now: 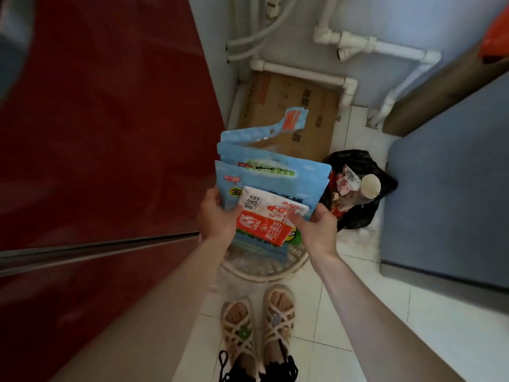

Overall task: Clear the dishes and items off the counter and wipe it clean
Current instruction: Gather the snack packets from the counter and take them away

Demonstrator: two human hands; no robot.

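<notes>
- While pinched at near edges by left hand (216, 216) and right hand (316, 230): blue packets (272, 175) fanned.
- Risk: top white-orange packet (264, 224) slipping, missing rubbish bag (360, 216), right.

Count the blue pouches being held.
3: front pouch under the white-and-orange packet, a second behind it, a third rearmost with a torn top. Others may be hidden between them.

Beneath the blue packets (271, 172), a round white grille (261, 273), mostly hidden from view
</notes>
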